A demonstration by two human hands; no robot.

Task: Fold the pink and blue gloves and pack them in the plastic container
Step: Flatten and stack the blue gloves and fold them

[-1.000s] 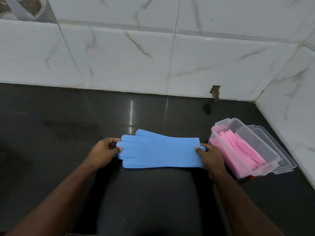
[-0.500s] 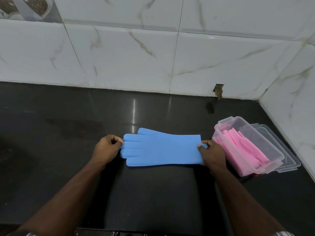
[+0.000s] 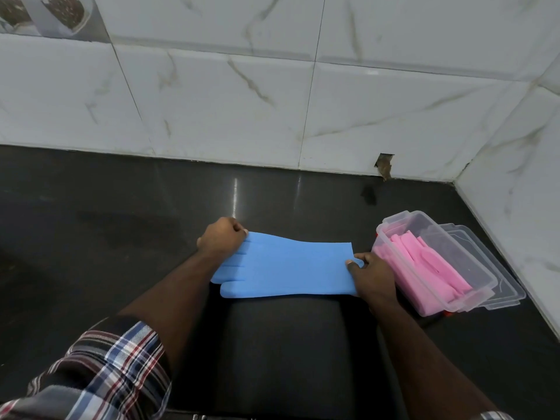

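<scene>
A blue glove (image 3: 288, 269) lies flat on the black counter, fingers pointing left, cuff to the right. My left hand (image 3: 222, 239) pinches the fingertips at the glove's upper left corner and covers part of them. At the cuff end, my right hand (image 3: 371, 275) grips the edge with the thumb on top. Just right of that hand stands a clear plastic container (image 3: 466, 269), open, with folded pink gloves (image 3: 430, 268) inside.
The container's clear lid (image 3: 497, 268) lies under and behind it, near the right wall. White marble tiles form the back and right walls, meeting in a corner. A chipped hole (image 3: 384, 165) shows at the base of the back wall. The black counter (image 3: 121, 231) spreads wide to the left.
My left hand has moved up and right over the glove's fingertips, now gripping the top corner. The right hand stays on the cuff. The glove's thumb now points toward me.
</scene>
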